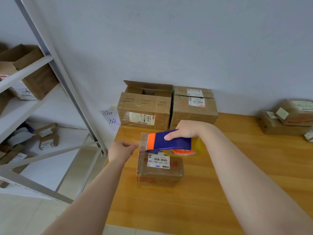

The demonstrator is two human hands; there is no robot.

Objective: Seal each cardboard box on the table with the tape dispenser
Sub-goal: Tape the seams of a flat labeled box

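Your right hand (186,131): wrapped round the tape dispenser (169,141), above the small cardboard box (159,168). Your left hand (121,150): pinching the clear tape (141,145). Wooden table (211,192); larger boxes (144,111) by the wall; metal shelving (50,65) left.

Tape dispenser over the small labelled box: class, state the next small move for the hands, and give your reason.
Probably the left hand should press the clear tape end it pinches onto the small box, because the strip hangs stretched from the tape dispenser in the right hand, above the box and seemingly not yet stuck.
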